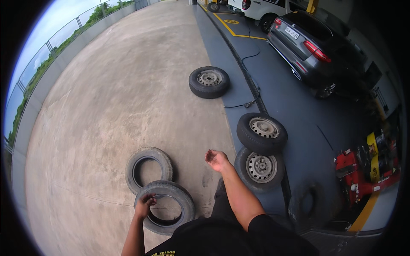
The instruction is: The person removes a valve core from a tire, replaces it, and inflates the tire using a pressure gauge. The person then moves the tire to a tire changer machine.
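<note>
Two bare tyres without wheels lie on the concrete in front of me to the left. The nearer tyre (183, 200) overlaps the edge of the farther tyre (133, 164). My left hand (145, 205) is over the left side of the nearer tyre, fingers loosely bent and apart, with nothing seen in them; whether it touches the rubber I cannot tell. Out ahead, my right hand (217, 160) is held in the air above the concrete, empty, its fingers loosely spread. To its right, one tyre on a steel wheel (262, 132) leans over another wheeled tyre (260, 168).
A further wheeled tyre (209, 82) lies ahead where concrete meets blue-grey floor. A black hose (247, 104) crosses a drain grate (245, 70). A dark grey car (305, 42) and a white pickup (260, 9) stand right. Red equipment (354, 179) is at lower right.
</note>
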`<state>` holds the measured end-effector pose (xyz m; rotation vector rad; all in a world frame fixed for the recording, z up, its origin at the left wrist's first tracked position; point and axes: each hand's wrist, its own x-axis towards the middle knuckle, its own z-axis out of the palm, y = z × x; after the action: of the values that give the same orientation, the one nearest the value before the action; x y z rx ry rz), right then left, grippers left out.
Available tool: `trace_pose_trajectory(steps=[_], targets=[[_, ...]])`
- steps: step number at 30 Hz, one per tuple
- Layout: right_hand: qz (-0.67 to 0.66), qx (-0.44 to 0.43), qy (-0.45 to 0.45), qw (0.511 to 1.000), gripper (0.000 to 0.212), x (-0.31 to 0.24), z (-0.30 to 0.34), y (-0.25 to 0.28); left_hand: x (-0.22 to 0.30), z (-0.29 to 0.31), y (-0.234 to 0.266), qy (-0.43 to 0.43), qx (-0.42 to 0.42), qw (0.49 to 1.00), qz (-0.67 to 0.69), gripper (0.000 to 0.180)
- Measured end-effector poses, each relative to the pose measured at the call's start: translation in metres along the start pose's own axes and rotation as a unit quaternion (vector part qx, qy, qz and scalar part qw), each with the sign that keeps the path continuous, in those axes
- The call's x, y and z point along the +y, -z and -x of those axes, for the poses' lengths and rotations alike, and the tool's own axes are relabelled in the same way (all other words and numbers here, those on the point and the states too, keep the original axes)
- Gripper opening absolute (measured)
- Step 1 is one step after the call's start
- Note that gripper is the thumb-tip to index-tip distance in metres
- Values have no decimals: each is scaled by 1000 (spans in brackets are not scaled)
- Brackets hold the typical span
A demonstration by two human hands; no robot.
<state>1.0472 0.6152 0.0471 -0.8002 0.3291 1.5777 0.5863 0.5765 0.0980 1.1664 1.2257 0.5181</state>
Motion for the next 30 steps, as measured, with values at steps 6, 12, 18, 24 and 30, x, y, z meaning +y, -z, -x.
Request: trace_pose_trajectory(steps=[6, 12, 18, 24, 30], targets=[[78, 7, -35, 996, 20, -137, -167, -55, 42, -184, -56, 131, 90, 985, -70, 29], [99, 42, -15, 994, 20, -267, -282, -108, 113, -302, -98, 207, 110, 971, 36, 29], [156, -10, 23, 987, 21, -407, -492, -136, 202, -596, -149, 166, -21, 986, -26, 27], [160, 106, 77, 978, 22, -472, -762, -57, 143, -894, -326, 126, -380, 895, -195, 31], [332, 172, 107, 921, 27, -529, -957, -41, 124, -960, -417, 135, -527, 822, -171, 34]])
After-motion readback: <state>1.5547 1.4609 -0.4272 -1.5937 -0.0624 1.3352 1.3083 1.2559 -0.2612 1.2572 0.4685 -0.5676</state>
